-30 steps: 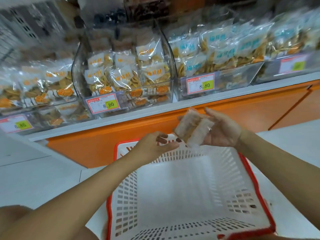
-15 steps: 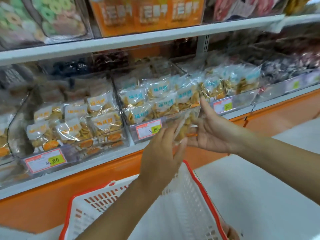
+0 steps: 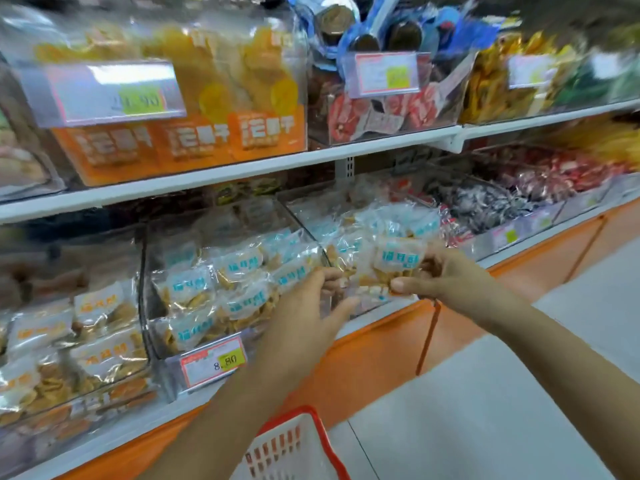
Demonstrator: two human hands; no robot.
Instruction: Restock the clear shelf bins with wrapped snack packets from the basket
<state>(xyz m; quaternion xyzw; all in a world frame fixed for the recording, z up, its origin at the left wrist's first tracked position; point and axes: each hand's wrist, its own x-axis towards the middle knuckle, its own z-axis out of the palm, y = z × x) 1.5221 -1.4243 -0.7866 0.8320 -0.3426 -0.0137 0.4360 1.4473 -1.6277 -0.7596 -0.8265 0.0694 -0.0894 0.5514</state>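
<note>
**Setting a snack packet into the clear bin on the lower shelf**

We hold the packet (image 3: 398, 263) over the front edge of the lower shelf (image 3: 490, 260), just above the bin (image 3: 298, 220) of matching blue-labelled packets. The right hand (image 3: 446, 280) pinches the packet's right end between thumb and fingers. The left hand (image 3: 311, 306) curls its fingers round the packet's left end. To do this well, we should lift it clear of the bin's front wall and lay it flat on the pile with the label facing out. We let go only once it rests there, so it cannot slide off the shelf edge toward the basket (image 3: 308, 410) below.
</note>
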